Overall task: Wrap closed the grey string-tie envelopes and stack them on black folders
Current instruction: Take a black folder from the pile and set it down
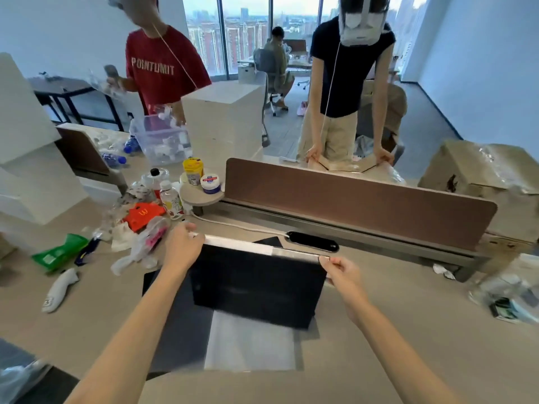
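At a beige bench [87,310] in a high-rise office, we hold a black folder [256,284] by its far corners, left hand [182,246] and right hand [344,269], fingers pinched shut on its pale top strip. It hovers tilted over a grey envelope [250,342] lying on more dark folders. Bottles and wrappers [140,217] crowd the bench's left; a brown divider [358,199] bounds the far edge. The right side lies mostly bare.

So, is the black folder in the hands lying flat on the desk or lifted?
Lifted: both hands, left and right, pinch the black folder's far edge, tilting it.
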